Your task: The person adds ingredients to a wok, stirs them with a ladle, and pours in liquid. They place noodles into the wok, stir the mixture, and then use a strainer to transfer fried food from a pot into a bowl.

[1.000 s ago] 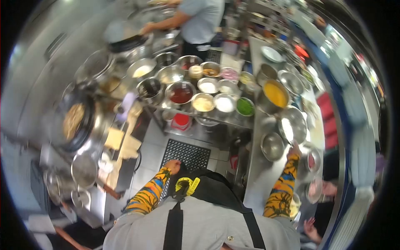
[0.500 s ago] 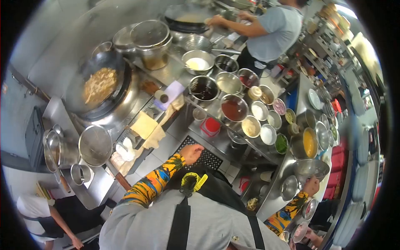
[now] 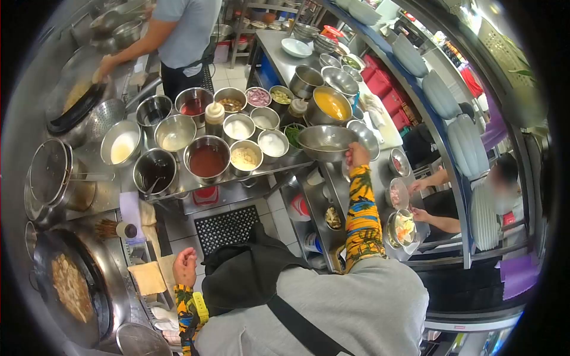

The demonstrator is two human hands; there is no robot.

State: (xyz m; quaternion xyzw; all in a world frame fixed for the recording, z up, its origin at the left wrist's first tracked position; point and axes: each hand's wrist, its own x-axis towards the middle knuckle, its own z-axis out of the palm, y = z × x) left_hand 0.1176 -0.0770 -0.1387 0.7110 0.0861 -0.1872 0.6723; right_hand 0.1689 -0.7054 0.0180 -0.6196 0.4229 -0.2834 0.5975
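- My right hand [image 3: 357, 155] holds the rim of a big steel bowl [image 3: 326, 142]. My fingers are closed on the edge, so the bowl stays up and level.
- The big steel bowl sits at the corner where the sauce shelf [image 3: 237, 178] meets the long bench [image 3: 380, 133]. It is just past the bowl of white powder [image 3: 273, 143] and under the pot of yellow sauce [image 3: 330, 105].
- I hold the big steel bowl by its near edge, I think, because that is the only side with nothing next to it.
- My left hand [image 3: 184, 267] is down low, far from the big steel bowl. It is loosely curled and holds nothing. It hangs over the floor near the black floor mat [image 3: 228, 228].
- Pots stand close all around the big steel bowl, so there is little room to slide it sideways. Up is the free way.
- The red sauce pot [image 3: 207, 159] and the dark sauce pot [image 3: 155, 171] stand well away from the big steel bowl, at the front edge of the sauce shelf. A bump there could tip them.
- A wok with food [image 3: 71, 288] is far from the big steel bowl, beside my left hand.
- Another person's hands [image 3: 418, 215] are across the long bench from the big steel bowl, near a small dish of food [image 3: 402, 228].
- A cook in a grey shirt [image 3: 181, 29] stands far behind the big steel bowl.
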